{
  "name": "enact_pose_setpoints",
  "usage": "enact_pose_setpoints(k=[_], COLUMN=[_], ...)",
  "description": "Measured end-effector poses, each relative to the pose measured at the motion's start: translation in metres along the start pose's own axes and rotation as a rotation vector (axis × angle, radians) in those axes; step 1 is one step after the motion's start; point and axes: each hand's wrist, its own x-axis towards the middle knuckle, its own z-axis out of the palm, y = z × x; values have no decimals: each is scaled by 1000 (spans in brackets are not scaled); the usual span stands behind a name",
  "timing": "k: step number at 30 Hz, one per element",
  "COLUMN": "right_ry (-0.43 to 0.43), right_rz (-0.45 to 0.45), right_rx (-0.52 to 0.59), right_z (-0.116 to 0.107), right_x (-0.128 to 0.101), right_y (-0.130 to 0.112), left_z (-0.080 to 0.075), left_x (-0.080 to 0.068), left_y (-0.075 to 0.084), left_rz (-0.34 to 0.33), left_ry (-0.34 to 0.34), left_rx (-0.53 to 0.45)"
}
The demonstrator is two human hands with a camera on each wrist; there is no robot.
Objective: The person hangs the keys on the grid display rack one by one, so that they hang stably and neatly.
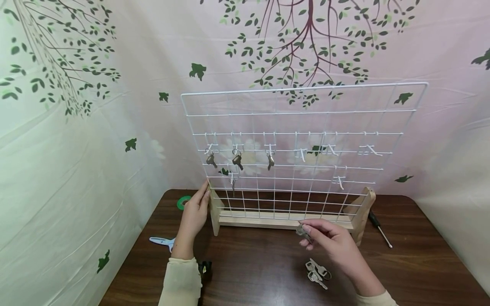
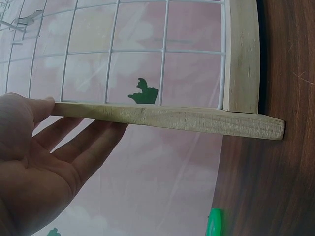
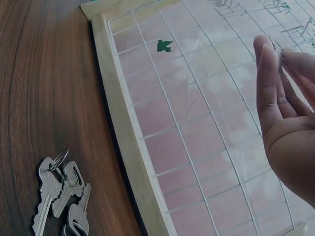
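Note:
My left hand (image 1: 195,214) grips the left wooden side post (image 2: 172,119) of a stand, thumb on one face and fingers on the other. The stand holds up a white wire grid (image 1: 275,90). Low before the grid's right half, my right hand (image 1: 333,242) pinches a key (image 1: 302,230) between thumb and fingers; in the right wrist view only its thin edge shows. Below that hand, several loose keys (image 3: 47,184) with rings lie on the dark wood table. On the grid's left half, keys (image 1: 237,160) hang from white hooks.
Bare white hooks (image 1: 331,149) stick out on the grid's right half. A screwdriver (image 1: 374,219) lies right of the stand. To the left are a green ring-shaped roll (image 1: 183,202) and a pale blue-handled tool (image 1: 161,241). A black object (image 1: 205,268) sits beside the left sleeve.

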Motion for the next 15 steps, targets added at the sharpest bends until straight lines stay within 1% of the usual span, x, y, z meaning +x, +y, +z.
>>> enact_pose_setpoints(k=[4, 7, 12, 15], right_ry=[11, 38, 110, 136], right_rz=[-22, -19, 45, 80], right_rx=[19, 42, 55, 68], right_z=[0, 1, 3, 4], right_x=[1, 2, 3, 4], right_y=[-2, -5, -10, -13], left_z=[0, 0, -1, -2], left_x=[0, 1, 0, 0], left_y=[0, -1, 0, 0], left_rz=[1, -2, -11, -12], left_ry=[7, 6, -14, -23], left_rx=[-3, -6, -9, -8])
